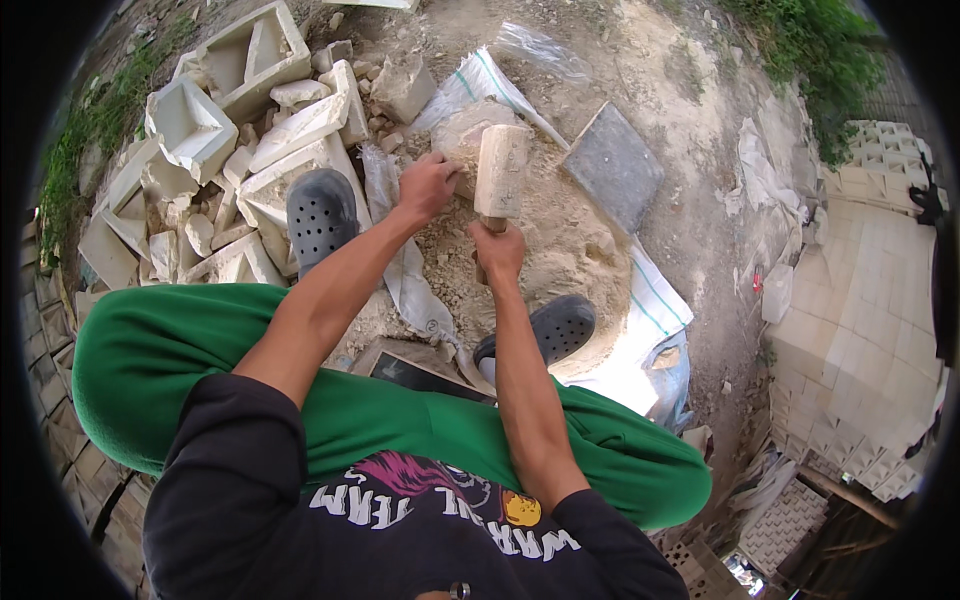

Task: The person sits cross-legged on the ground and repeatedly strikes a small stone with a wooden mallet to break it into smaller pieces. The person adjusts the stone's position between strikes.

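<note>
My right hand [497, 248] grips the handle of a mallet with a pale, blocky wooden head [501, 170], held upright over a heap of sandy rubble [550, 250]. My left hand [428, 185] rests on a rough beige stone lump [462, 132] just left of the mallet head, fingers curled on its edge. The stone sits on a white woven sack [480, 85] spread under the rubble. I sit with green trousers, and my dark perforated clogs [322, 215] [560, 325] flank the heap.
Broken pale moulded blocks [215, 130] are piled at the left. A flat grey slab [613, 165] lies right of the mallet. Stacked pale tiles [870, 330] fill the right side. A dark framed panel [415, 370] lies by my knees. Weeds grow at the upper right.
</note>
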The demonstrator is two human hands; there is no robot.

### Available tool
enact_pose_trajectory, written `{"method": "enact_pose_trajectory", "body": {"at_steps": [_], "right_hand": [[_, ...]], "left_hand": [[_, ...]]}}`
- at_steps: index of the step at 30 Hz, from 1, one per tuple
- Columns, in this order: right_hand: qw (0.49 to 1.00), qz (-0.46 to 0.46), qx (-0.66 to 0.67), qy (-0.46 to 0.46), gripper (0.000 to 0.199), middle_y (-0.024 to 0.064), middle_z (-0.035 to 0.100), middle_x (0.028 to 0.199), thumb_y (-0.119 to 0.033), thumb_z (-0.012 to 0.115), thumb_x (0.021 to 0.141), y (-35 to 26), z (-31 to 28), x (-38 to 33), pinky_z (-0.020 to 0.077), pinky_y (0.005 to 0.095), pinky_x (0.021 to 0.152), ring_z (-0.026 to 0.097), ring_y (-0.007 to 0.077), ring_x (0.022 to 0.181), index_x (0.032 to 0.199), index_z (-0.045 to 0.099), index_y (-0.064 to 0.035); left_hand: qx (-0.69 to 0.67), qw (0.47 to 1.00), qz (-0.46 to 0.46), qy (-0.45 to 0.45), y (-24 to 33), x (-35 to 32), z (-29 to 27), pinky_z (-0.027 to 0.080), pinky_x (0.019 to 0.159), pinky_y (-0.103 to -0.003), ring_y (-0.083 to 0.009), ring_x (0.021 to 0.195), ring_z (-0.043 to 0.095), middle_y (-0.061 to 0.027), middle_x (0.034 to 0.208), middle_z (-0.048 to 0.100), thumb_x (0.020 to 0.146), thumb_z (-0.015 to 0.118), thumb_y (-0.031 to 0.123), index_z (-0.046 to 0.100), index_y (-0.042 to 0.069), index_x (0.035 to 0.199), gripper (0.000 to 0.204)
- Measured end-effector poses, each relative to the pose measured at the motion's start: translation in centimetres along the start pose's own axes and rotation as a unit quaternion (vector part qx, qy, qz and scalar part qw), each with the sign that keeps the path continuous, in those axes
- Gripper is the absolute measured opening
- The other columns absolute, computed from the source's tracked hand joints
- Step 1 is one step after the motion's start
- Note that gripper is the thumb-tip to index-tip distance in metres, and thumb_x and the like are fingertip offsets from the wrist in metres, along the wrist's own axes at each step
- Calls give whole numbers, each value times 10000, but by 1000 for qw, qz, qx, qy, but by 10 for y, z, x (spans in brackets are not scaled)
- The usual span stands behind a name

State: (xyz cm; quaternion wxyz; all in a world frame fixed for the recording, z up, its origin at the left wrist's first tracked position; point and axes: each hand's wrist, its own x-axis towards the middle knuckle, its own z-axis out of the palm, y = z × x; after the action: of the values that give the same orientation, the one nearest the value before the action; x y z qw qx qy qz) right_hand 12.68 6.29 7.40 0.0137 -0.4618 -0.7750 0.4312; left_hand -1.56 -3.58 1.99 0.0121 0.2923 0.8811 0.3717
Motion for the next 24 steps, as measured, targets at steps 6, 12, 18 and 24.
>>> {"method": "enact_pose_trajectory", "body": {"at_steps": [6, 12, 18, 24], "right_hand": [[956, -274, 29, 104, 302, 116, 717, 926, -296, 704, 845, -11, -7, 21, 528, 463, 732, 676, 366, 850, 1052, 687, -77], [992, -84, -90, 20, 376, 144, 716, 762, -361, 752, 777, 16, 5, 14, 551, 432, 668, 704, 327, 715, 908, 721, -10], [999, 20, 8, -25, 324, 92, 663, 614, -274, 763, 749, -12, -15, 11, 530, 345, 541, 676, 201, 532, 809, 697, 37], [962, -237, 104, 93, 284, 167, 729, 829, -285, 702, 782, -27, -18, 26, 541, 436, 659, 714, 334, 739, 908, 715, -31]], "left_hand": [[-1, 1000, -2, 13, 6, -2, 2, 525, 748, -402, -265, 870, 647, -40, 883, 650, 844, 711, 201, 776, 169, 948, 127], [-7, 1000, -10, -7, 2, 1, 1, 528, 760, -412, -271, 870, 654, -44, 886, 658, 855, 694, 206, 778, 170, 959, 139], [15, 999, -6, -29, 1, 3, -4, 529, 762, -415, -277, 877, 656, -48, 896, 662, 868, 679, 228, 781, 177, 968, 151], [-4, 1000, -12, -3, 1, -2, 2, 530, 755, -415, -280, 879, 654, -53, 894, 657, 862, 690, 210, 780, 177, 968, 143]]}}
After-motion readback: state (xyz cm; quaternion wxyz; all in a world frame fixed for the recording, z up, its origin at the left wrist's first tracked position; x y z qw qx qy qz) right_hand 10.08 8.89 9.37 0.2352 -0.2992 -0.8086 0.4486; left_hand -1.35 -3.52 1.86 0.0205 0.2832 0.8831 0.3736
